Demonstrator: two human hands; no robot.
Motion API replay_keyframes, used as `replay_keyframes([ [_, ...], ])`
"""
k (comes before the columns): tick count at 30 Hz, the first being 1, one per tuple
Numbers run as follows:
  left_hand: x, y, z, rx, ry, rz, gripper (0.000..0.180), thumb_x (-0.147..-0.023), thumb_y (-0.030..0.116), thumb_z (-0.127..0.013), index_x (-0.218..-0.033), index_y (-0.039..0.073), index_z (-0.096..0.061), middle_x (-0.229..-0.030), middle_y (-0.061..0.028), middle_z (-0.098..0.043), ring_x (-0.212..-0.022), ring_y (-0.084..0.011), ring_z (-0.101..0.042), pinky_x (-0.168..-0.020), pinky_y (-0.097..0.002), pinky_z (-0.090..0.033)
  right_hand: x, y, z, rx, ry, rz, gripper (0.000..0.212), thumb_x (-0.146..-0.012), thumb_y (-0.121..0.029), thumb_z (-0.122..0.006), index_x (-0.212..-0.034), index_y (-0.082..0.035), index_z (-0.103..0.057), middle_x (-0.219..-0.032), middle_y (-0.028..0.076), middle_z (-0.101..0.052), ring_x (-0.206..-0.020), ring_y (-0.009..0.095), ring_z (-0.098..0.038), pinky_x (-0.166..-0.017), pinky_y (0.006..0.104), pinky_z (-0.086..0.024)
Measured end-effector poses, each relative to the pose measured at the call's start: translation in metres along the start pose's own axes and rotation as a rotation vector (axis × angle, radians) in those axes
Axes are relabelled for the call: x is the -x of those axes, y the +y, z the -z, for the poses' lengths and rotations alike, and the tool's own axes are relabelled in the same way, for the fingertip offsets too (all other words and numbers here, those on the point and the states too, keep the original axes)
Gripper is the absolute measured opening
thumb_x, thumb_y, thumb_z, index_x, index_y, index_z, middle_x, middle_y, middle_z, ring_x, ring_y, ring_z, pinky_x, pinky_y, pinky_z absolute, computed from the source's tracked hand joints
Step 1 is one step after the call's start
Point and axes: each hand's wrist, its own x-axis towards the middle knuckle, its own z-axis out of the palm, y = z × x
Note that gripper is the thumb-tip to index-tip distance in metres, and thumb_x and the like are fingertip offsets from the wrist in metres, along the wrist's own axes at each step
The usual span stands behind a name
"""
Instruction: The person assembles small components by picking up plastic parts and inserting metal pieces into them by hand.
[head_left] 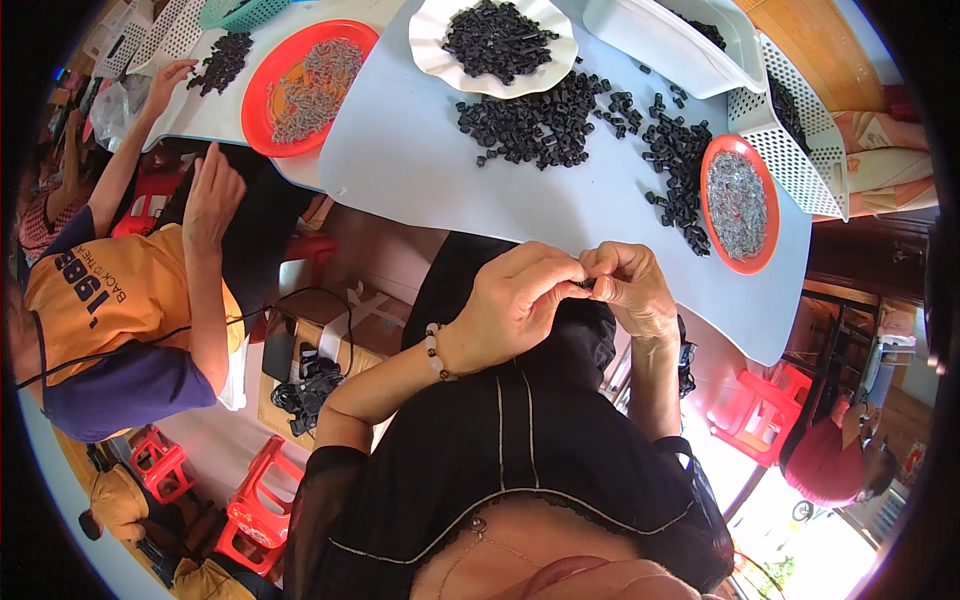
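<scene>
Left hand (520,300) and right hand (635,290) pinched 1 dark piece (586,284), seemingly unfinished; loose black pieces (535,125) perhaps awaited work.

Black plastic pieces (540,128), smooth tabletop (400,150)

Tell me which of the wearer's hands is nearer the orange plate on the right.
Right. The right hand is below and left of the orange plate; the left hand is farther left.

Yellow-and-navy shirt (150,305): is showing a dark number (84,277), well left of the gripping left hand (520,298).
Smaller lettering (116,275): is running alongside, nearer the grip.
</scene>
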Motion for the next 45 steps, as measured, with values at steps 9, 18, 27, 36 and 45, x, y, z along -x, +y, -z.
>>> replay_keyframes([
  [9,0.001,0.000,-0.002,-0.091,0.036,-0.136,0.026,-0.071,-0.016,-0.069,-0.092,-0.001,-0.066,-0.084,-0.0103,-0.065,-0.069,-0.0225,-0.064,-0.060,-0.0289,-0.051,-0.004,-0.001,0.000,0.003,-0.066,-0.044,0.026,-0.074,-0.018,-0.085,-0.077,-0.001,-0.066,-0.078,0.004,-0.064,-0.070,0.009,-0.055,-0.063,0.0214,-0.043],
  [18,0.001,-0.006,0.001,-0.139,0.037,-0.141,0.027,-0.071,-0.017,-0.067,-0.092,-0.001,-0.064,-0.084,-0.0107,-0.064,-0.069,-0.0241,-0.062,-0.060,-0.0305,-0.051,-0.013,-0.003,-0.002,0.048,-0.066,-0.112,0.028,-0.075,-0.019,-0.085,-0.076,0.000,-0.064,-0.076,0.003,-0.063,-0.069,0.008,-0.055,-0.064,0.0204,-0.044],
  [27,-0.005,-0.014,0.001,-0.029,0.037,0.016,0.014,-0.082,-0.008,-0.068,-0.094,-0.002,-0.063,-0.085,-0.0096,-0.064,-0.073,-0.0150,-0.062,-0.063,-0.0261,-0.050,-0.013,-0.020,-0.021,0.205,0.105,0.046,0.022,-0.082,-0.017,-0.080,-0.084,-0.002,-0.064,-0.077,0.001,-0.063,-0.071,0.007,-0.056,-0.067,0.0202,-0.045],
  [36,0.003,-0.020,-0.007,0.561,0.022,0.417,0.011,-0.087,-0.001,-0.068,-0.097,-0.003,-0.064,-0.084,-0.0049,-0.066,-0.074,-0.0077,-0.061,-0.067,-0.0231,-0.051,-0.002,-0.015,-0.022,0.488,0.142,0.328,0.017,-0.081,-0.001,-0.077,-0.096,0.000,-0.068,-0.088,0.004,-0.064,-0.079,0.010,-0.059,-0.075,0.0239,-0.049],
  [45,0.003,-0.020,-0.008,0.645,-0.027,0.518,0.013,-0.089,0.001,-0.068,-0.100,-0.004,-0.064,-0.084,-0.0045,-0.065,-0.073,-0.0061,-0.059,-0.064,-0.0205,-0.049,-0.001,-0.028,-0.020,0.877,0.134,0.476,0.022,-0.071,0.005,-0.078,-0.091,-0.003,-0.071,-0.083,0.006,-0.067,-0.079,0.017,-0.060,-0.073,0.0291,-0.050],
])
